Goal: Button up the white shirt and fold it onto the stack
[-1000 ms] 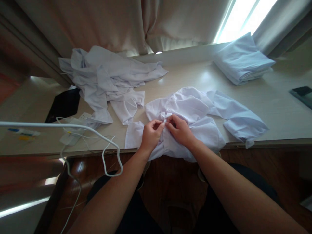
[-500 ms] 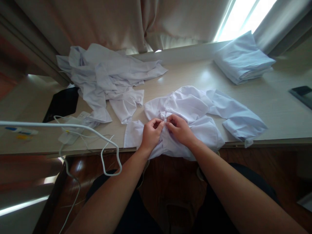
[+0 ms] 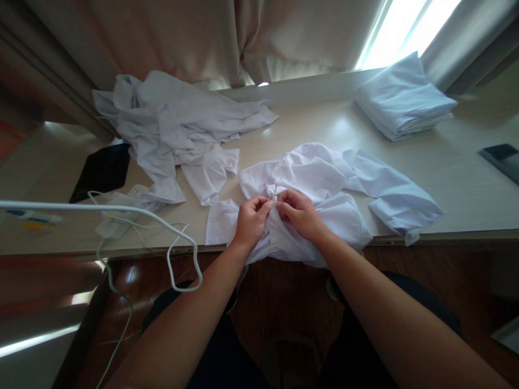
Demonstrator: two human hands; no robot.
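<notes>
A white long-sleeved shirt (image 3: 312,167) lies spread near the front edge of the table, its lower part hanging slightly over that edge. One sleeve stretches out to the right, and a shorter stretch of cloth shows on the left. My left hand (image 3: 252,219) pinches the shirt's front placket from the left. Opposite it, my right hand (image 3: 299,213) pinches the same placket, fingertips almost meeting those of the left. A small button shows on the placket just above my fingers. Whatever lies right between the fingertips is hidden.
A crumpled heap of white garments (image 3: 178,124) covers the back left of the table (image 3: 308,119). Folded white cloth (image 3: 405,97) sits at the back right, with a phone (image 3: 505,159) further right. A white cable (image 3: 121,207) loops in front of a power strip (image 3: 117,216) and black flat item (image 3: 101,172).
Both hands stay pinched at the same spot on the shirt's placket, with only a tiny shift of the fingers. The view has moved very slightly.
</notes>
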